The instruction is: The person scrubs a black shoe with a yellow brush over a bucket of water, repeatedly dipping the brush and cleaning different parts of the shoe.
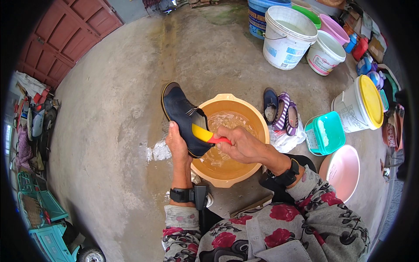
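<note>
My left hand (178, 142) grips a dark blue slip-on shoe (178, 103) by its side, above the left rim of an orange plastic basin (265, 131). The shoe's toe points up and to the left, its opening towards the basin. Held in my right hand (240, 144) is a brush with a yellow and red handle (203, 133). It reaches against the shoe by the opening; its bristles are hidden. Rippled water (229, 119) lies in the basin below both hands.
Right of the basin, another dark blue shoe (270, 104) and striped purple shoes (282, 109) lie by a white plastic bag (291, 140). Further right stand a teal bucket (330, 132), a pink basin (342, 170) and a yellow-lidded bucket (350, 104). White buckets (284, 46) stand beyond. A teal cart (52, 239) is at left.
</note>
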Tool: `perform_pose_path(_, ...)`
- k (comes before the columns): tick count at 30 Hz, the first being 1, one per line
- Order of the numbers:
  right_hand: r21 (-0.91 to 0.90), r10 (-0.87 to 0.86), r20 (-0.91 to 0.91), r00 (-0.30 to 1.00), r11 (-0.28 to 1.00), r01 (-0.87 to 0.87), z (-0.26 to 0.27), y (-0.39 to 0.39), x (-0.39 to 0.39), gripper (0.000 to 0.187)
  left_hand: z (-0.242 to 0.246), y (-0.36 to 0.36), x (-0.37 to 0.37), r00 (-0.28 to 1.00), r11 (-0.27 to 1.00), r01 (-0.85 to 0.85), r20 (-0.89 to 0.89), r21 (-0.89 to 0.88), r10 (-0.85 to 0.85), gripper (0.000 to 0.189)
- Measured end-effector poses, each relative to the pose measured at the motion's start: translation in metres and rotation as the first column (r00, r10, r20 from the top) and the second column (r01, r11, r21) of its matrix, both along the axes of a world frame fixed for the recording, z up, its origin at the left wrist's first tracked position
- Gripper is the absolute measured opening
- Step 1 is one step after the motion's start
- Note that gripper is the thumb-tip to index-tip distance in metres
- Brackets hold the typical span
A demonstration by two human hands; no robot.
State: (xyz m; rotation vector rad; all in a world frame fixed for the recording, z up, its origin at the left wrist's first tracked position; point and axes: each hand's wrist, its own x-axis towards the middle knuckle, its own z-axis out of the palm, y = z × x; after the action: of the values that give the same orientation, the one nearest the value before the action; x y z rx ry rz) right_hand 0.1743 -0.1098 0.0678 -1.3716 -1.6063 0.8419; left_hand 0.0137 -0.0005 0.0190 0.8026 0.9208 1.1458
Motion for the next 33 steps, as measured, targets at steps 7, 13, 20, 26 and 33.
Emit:
perform_pose_path(7,-0.036,-0.131,0.030,0.991,0.991,0.132,-0.007,0.002,-0.005,0.016,-0.002,-0.005,0.005,0.995,0.996,0.087,-0.051,-0.003,-0.087,0.051)
perform_pose_path(13,0.172,-0.367,-0.008,0.930,0.916,0.362,-0.016,0.021,0.000,0.012,-0.003,-0.028,0.022,0.975,0.974,0.203,-0.068,-0.102,-0.211,0.045)
perform_pose_path(20,0.148,-0.319,-0.084,0.944,0.933,0.328,-0.017,0.018,-0.002,0.014,0.000,-0.029,0.020,0.981,0.976,0.188,-0.021,-0.113,-0.191,0.045)
perform_pose_path(26,-0.006,0.002,-0.137,0.991,1.000,-0.003,0.001,0.000,0.000,0.018,0.006,-0.004,0.001,0.990,0.984,0.123,0.092,-0.131,-0.111,0.054)
perform_pose_path(33,0.022,-0.029,-0.097,0.995,0.999,0.031,0.001,0.000,-0.003,0.015,0.005,-0.004,0.002,0.981,0.983,0.156,0.131,-0.099,-0.143,0.054)
